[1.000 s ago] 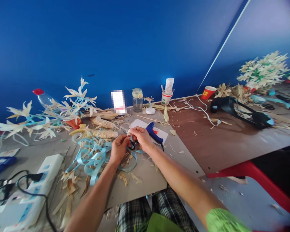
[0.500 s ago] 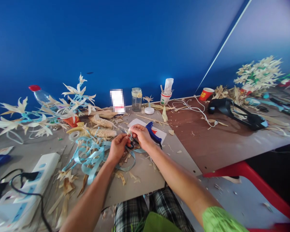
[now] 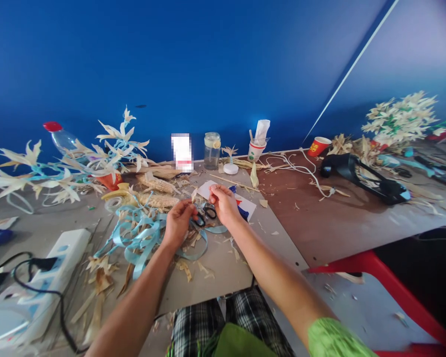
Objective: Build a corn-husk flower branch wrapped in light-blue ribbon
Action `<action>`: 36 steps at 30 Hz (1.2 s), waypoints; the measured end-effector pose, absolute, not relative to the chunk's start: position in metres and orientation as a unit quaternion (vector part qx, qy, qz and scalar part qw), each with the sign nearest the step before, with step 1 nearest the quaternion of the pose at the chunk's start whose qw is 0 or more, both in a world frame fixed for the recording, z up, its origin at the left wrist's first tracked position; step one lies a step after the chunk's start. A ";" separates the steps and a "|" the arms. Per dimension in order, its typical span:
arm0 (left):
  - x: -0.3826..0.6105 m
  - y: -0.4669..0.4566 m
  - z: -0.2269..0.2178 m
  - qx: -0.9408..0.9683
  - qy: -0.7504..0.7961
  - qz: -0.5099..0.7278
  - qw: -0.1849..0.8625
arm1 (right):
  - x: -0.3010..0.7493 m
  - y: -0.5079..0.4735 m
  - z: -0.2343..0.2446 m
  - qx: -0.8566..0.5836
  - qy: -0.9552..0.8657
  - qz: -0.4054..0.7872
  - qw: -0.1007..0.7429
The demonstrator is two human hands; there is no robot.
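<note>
My left hand (image 3: 179, 219) is closed in a pinch, with a small pale piece of corn husk (image 3: 194, 195) sticking up from its fingertips. A short gap away, my right hand (image 3: 224, 203) is also pinched; whatever it holds is too small to make out. Black-handled scissors (image 3: 209, 212) lie on the table between and below the hands. A blue glue gun (image 3: 243, 212) rests on a white card (image 3: 250, 204), partly hidden behind my right hand. Loops of light blue ribbon (image 3: 144, 238) spread to the left of my left hand.
Corn cobs (image 3: 162, 201) and husk flowers (image 3: 65, 183) stand at the left, above a white power strip (image 3: 59, 277). Along the wall are a glass jar (image 3: 211, 152) and a paper cup (image 3: 255, 151). A black headset-like frame (image 3: 364, 178) lies at the right.
My hands have moved apart from nearly touching. The right hand has shifted right, now covering more of the glue gun, and the left has shifted slightly left. The scissors show more.
</note>
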State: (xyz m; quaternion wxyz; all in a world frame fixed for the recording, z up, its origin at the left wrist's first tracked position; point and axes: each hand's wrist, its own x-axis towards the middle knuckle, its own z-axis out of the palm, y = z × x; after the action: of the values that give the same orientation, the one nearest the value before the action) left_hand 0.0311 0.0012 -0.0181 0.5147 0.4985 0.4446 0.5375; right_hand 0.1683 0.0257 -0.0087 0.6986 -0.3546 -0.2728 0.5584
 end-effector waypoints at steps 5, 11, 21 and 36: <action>0.027 0.005 -0.018 0.474 0.448 0.565 0.506 | 0.169 0.026 -0.012 -0.363 -0.314 0.543 0.689; 0.022 0.010 -0.019 0.424 0.434 0.600 0.521 | 0.170 0.026 -0.011 -0.381 -0.322 0.522 0.692; 0.019 0.017 -0.023 0.327 0.376 0.664 0.558 | 0.173 0.024 -0.021 -0.509 -0.548 0.355 0.560; 0.019 0.017 -0.024 0.351 0.388 0.657 0.543 | 0.167 0.016 -0.028 -0.570 -0.748 0.072 0.333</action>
State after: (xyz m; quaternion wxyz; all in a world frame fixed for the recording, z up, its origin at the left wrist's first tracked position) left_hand 0.0190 0.0168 -0.0236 0.5430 0.3509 0.3880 0.6568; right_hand 0.1672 0.0156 -0.0277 0.3335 -0.5698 -0.7476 0.0724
